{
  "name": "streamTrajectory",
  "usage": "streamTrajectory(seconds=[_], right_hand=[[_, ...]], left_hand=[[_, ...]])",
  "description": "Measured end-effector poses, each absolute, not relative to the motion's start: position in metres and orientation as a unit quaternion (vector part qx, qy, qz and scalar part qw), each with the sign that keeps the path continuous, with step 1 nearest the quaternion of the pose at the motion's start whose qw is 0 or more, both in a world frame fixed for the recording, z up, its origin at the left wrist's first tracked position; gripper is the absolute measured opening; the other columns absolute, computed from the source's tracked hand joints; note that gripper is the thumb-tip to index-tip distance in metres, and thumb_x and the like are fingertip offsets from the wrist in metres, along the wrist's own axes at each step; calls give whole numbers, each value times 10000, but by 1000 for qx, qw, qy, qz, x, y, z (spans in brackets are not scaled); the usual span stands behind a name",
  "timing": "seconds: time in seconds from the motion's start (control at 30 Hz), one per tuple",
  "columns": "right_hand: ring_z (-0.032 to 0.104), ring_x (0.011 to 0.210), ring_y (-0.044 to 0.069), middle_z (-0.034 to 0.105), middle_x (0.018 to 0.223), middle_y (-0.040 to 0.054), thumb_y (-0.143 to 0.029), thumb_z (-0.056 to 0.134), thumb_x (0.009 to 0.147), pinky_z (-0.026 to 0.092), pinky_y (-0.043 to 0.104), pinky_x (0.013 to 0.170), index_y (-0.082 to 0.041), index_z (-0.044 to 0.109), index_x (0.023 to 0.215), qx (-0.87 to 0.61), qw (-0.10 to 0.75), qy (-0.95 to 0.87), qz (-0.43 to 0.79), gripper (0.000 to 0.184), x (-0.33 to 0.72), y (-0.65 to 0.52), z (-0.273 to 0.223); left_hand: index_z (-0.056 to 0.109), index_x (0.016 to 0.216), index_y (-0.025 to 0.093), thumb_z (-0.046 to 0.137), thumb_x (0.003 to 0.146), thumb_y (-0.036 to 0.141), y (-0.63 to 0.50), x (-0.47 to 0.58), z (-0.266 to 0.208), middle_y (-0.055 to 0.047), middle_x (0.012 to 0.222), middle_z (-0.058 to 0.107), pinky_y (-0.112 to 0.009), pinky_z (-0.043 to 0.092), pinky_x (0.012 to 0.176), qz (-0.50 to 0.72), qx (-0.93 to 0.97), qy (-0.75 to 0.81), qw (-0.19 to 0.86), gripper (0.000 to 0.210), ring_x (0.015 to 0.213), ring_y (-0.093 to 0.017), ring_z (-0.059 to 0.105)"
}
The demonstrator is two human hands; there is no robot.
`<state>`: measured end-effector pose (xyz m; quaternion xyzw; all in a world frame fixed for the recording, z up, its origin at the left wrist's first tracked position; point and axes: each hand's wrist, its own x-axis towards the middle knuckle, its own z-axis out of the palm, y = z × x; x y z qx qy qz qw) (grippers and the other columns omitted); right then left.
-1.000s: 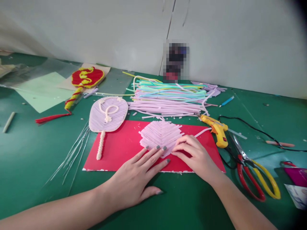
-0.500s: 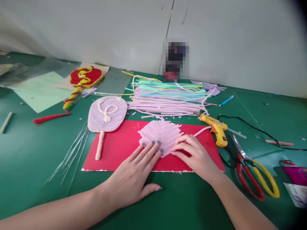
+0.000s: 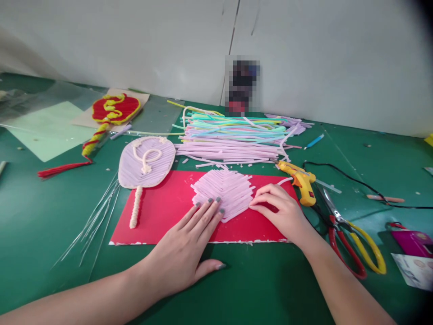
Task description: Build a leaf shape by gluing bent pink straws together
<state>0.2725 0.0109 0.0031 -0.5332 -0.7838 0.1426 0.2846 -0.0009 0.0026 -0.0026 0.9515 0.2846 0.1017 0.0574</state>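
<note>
A lilac leaf-shaped panel of pipe cleaners [image 3: 228, 192], laid in slanting rows with uneven ends, lies on a red sheet [image 3: 162, 207]. My left hand [image 3: 192, 239] is flat, its fingertips pressing the panel's lower left part and its thumb out over the green table. At the panel's right edge, my right hand [image 3: 279, 210] has thumb and fingers pinched together. A pale pipe cleaner [image 3: 286, 180] sticks out from behind that hand; its stretch at the fingertips is hidden. Left of the panel is a finished lilac fan [image 3: 147, 164] with a cream handle.
Behind the sheet lies a heap of pastel pipe cleaners [image 3: 233, 135]. A yellow glue gun [image 3: 302, 180] with a black cord and red-and-yellow-handled scissors [image 3: 352, 243] lie to the right. Thin wires [image 3: 89, 221] and a red fan [image 3: 117, 108] are at left.
My right hand has shifted right along the panel's edge, covering more of the pale pipe cleaner. My left hand stays pressed on the panel. The whole view has drifted slightly.
</note>
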Motion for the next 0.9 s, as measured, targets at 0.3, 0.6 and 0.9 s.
streamTrajectory(seconds=[0.3, 0.6, 0.9], right_hand=[[597, 847, 177, 609, 854, 32, -289, 572, 876, 493, 332, 808, -230, 640, 817, -566, 322, -747, 137, 108, 277, 12, 6], [605, 783, 186, 642, 847, 51, -311, 514, 901, 500, 330, 721, -215, 625, 876, -625, 388, -677, 30, 149, 283, 17, 2], [526, 663, 166, 631, 796, 70, -322, 456, 921, 456, 314, 660, -179, 597, 843, -655, 443, -609, -61, 216, 290, 20, -3]], left_hand=[[203, 1474, 117, 356, 884, 625, 3, -1, -1, -142, 1487, 334, -430, 265, 1119, 110, 952, 283, 50, 793, 1365, -294, 319], [244, 1462, 137, 354, 894, 612, 4, -2, 0, -118, 1491, 326, -420, 270, 1118, 103, 959, 257, 55, 749, 1355, -276, 342], [429, 1356, 119, 369, 960, 341, 13, 0, 7, -126, 1425, 444, -460, 315, 1099, 156, 943, 295, 12, 458, 1338, -271, 370]])
